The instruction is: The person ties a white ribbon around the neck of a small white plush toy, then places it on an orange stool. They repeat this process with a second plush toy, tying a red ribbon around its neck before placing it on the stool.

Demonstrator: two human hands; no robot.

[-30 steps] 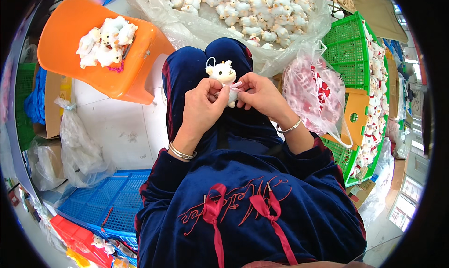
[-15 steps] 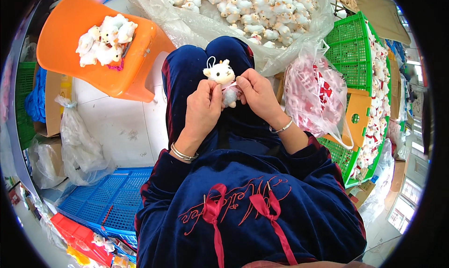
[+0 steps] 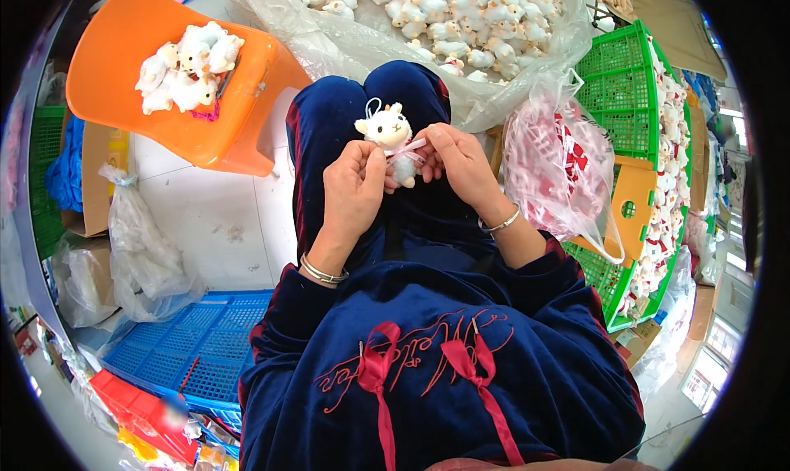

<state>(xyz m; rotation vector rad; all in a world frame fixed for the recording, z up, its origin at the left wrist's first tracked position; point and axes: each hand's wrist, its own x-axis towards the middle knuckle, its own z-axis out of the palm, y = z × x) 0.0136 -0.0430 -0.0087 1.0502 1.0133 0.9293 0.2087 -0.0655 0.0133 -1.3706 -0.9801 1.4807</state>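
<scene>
A small white plush animal toy [image 3: 388, 128] with a thin hanging loop on its head is held upright above my lap. My left hand [image 3: 352, 183] is closed on its side, thumb against the body. Around the toy's neck runs a pale pink ribbon [image 3: 406, 149]. The thumb and fingertips of my right hand [image 3: 461, 165] pinch the ribbon's end and draw it out to the right. Part of the toy's lower body is hidden behind my fingers.
Ahead, a clear plastic sheet [image 3: 276, 23] bears a heap of similar plush toys [image 3: 469, 18]. An orange chair [image 3: 107, 68] with several toys is at left. At right are a bag of ribbons [image 3: 551, 158] and a green crate [image 3: 613, 101]. A blue crate [image 3: 193, 343] sits lower left.
My right hand has moved slightly right, away from the toy, pulling the pink ribbon out so that more of it shows. The left hand keeps its hold on the plush toy.
</scene>
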